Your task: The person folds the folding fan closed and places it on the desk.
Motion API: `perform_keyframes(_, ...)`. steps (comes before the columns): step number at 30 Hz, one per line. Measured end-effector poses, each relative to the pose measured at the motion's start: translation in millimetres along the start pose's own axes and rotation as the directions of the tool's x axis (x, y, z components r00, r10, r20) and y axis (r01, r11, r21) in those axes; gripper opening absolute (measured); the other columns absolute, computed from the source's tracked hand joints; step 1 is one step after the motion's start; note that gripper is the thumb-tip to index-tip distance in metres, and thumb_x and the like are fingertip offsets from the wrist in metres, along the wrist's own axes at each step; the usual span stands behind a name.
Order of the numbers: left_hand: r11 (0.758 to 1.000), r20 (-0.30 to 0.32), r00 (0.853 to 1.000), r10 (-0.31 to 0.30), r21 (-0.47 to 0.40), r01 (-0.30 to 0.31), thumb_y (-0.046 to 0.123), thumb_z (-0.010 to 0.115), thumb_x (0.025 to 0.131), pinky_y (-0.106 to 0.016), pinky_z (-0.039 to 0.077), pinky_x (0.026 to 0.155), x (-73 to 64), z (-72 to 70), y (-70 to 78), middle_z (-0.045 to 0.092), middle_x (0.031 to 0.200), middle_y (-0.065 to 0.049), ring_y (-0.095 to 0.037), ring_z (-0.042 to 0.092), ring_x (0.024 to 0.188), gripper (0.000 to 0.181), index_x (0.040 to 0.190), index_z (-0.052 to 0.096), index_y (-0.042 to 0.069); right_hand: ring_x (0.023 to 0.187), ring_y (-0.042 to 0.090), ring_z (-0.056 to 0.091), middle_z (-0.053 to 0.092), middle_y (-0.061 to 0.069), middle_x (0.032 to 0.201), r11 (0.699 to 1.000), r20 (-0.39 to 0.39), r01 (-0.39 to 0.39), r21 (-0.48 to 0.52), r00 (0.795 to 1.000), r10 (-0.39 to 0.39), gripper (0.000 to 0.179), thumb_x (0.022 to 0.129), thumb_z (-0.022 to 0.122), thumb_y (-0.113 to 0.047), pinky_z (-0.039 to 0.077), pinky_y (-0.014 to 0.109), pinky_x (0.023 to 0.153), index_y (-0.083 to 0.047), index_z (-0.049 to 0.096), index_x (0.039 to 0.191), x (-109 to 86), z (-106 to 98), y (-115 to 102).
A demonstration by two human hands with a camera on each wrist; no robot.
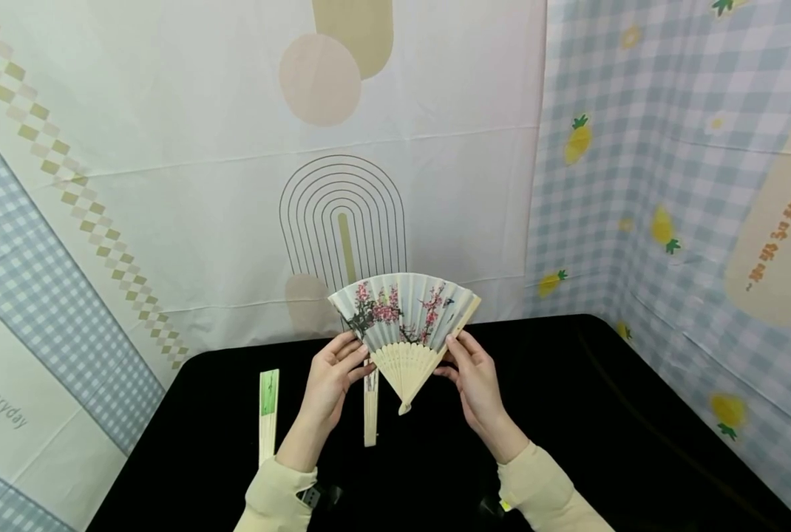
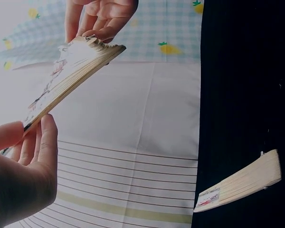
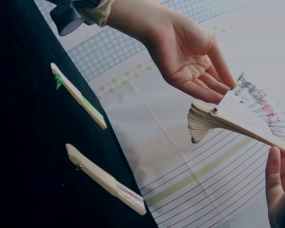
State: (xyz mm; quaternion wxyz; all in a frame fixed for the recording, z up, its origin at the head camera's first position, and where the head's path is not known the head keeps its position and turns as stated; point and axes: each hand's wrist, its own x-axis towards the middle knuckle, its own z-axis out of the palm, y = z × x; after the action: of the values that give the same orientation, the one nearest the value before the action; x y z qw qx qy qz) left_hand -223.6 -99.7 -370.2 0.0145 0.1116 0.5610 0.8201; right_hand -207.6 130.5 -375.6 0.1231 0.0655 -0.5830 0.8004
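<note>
A folding fan (image 1: 405, 318) with pale wooden ribs and a white leaf printed with pink blossoms is spread wide above the black table. My left hand (image 1: 332, 377) pinches its left edge between thumb and fingers. On the other side, my right hand (image 1: 477, 380) pinches the right outer rib. The ribs meet at a pivot (image 3: 215, 110) at the bottom, seen in the right wrist view. Behind my left hand, a folded fan (image 1: 370, 414) with a blossom print lies on the table, partly hidden. Farther left lies another folded fan (image 1: 268, 410) with a green leaf, its lower end behind my sleeve.
The black table (image 1: 568, 428) has a rounded far edge. White patterned cloth (image 1: 189, 222) hangs right behind it, and blue checked cloth with pineapples (image 1: 608, 244) hangs on the right. A green tassel (image 3: 58, 80) hangs by the green fan in the right wrist view.
</note>
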Motion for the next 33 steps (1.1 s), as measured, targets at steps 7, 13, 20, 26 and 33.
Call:
perform_keyframes(7, 1.0, -0.01, 1.0, -0.001, 0.024, 0.001, 0.001, 0.056, 0.101, -0.029, 0.059, 0.086, 1.8, 1.6, -1.0, 0.038, 0.148, -0.034, -0.024, 0.057, 0.119, 0.058, 0.151, 0.031, -0.011, 0.094, 0.023, 0.063, 0.063, 0.015, 0.121, 1.0, 0.013, -0.012, 0.0, 1.0, 0.012, 0.037, 0.106, 0.056, -0.026, 0.058, 0.028, 0.069, -0.008, 0.059, 0.137, -0.6, 0.7, 1.0)
perform_keyframes(13, 0.999, -0.016, 1.0, -0.01, 0.03, 0.01, 0.001, 0.056, 0.101, -0.028, 0.059, 0.084, 1.8, 2.3, -1.0, 0.045, 0.141, -0.032, -0.014, 0.061, 0.106, 0.054, 0.15, 0.034, -0.01, 0.09, 0.02, 0.064, 0.064, 0.015, 0.118, 1.0, 0.023, -0.021, -0.001, 0.999, 0.021, 0.035, 0.106, 0.056, -0.024, 0.058, 0.027, 0.068, -0.006, 0.059, 0.136, -1.4, 1.8, 2.3)
perform_keyframes(20, 0.999, -0.02, 0.999, -0.026, 0.019, 0.026, 0.0, 0.054, 0.102, -0.028, 0.059, 0.083, 1.5, 2.1, -0.5, 0.05, 0.135, -0.026, -0.012, 0.061, 0.104, 0.053, 0.15, 0.035, -0.01, 0.093, 0.026, 0.063, 0.064, 0.014, 0.116, 0.999, 0.021, -0.034, 0.002, 0.999, 0.034, 0.035, 0.106, 0.056, -0.022, 0.058, 0.028, 0.068, -0.005, 0.059, 0.135, -0.9, 2.3, 2.7)
perform_keyframes(26, 1.0, -0.024, 0.999, -0.029, -0.005, 0.029, 0.001, 0.056, 0.101, -0.028, 0.059, 0.08, 2.6, 2.4, -1.2, 0.057, 0.11, -0.008, -0.013, 0.059, 0.096, 0.043, 0.141, 0.044, -0.009, 0.089, 0.022, 0.064, 0.065, 0.013, 0.113, 0.999, 0.027, -0.048, 0.006, 0.998, 0.048, 0.034, 0.105, 0.057, -0.021, 0.058, 0.027, 0.067, -0.003, 0.06, 0.133, -1.1, 3.4, 2.3)
perform_keyframes(33, 0.998, -0.01, 1.0, -0.018, -0.054, 0.018, 0.002, 0.06, 0.099, -0.033, 0.06, 0.079, 1.2, 2.4, -3.0, 0.06, 0.101, -0.003, -0.016, 0.061, 0.092, 0.021, 0.121, 0.059, 0.001, 0.086, 0.017, 0.065, 0.065, 0.011, 0.112, 0.998, 0.036, -0.063, -0.012, 0.997, 0.063, 0.039, 0.105, 0.057, -0.024, 0.058, 0.027, 0.067, 0.0, 0.057, 0.136, -1.2, 3.3, 3.9)
